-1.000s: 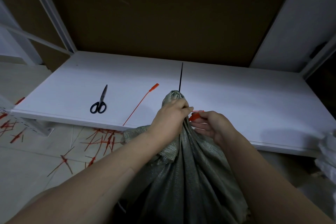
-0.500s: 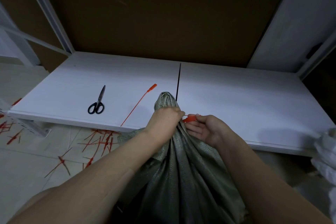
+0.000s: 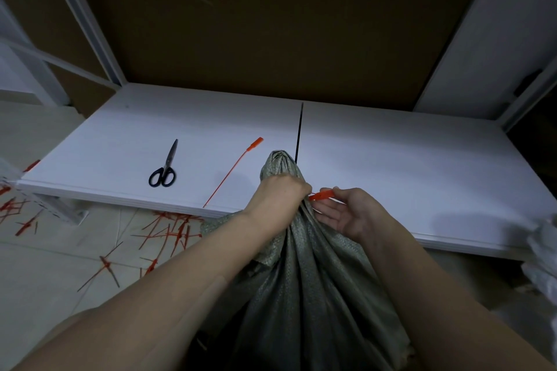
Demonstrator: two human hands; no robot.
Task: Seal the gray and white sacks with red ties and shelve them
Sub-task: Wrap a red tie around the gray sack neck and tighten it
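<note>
A gray woven sack (image 3: 313,286) stands in front of me, its mouth bunched into a neck that pokes up past my fist. My left hand (image 3: 278,197) grips that neck tightly. A red tie (image 3: 322,194) sticks out to the right of the neck, and my right hand (image 3: 351,214) pinches its head between thumb and fingertip, the other fingers spread below. How far the tie runs round the neck is hidden by my left hand. A second red tie (image 3: 233,170) lies loose on the white shelf board (image 3: 407,166).
Black scissors (image 3: 164,170) lie on the shelf board at the left. Several cut red tie pieces (image 3: 168,230) litter the tiled floor below the board's front edge. A white sack (image 3: 542,253) shows at the right edge. Brown board backs the shelf.
My right hand has shifted slightly right and opened its lower fingers, drawing the red tie's head farther out from the neck. My left hand keeps its grip on the sack.
</note>
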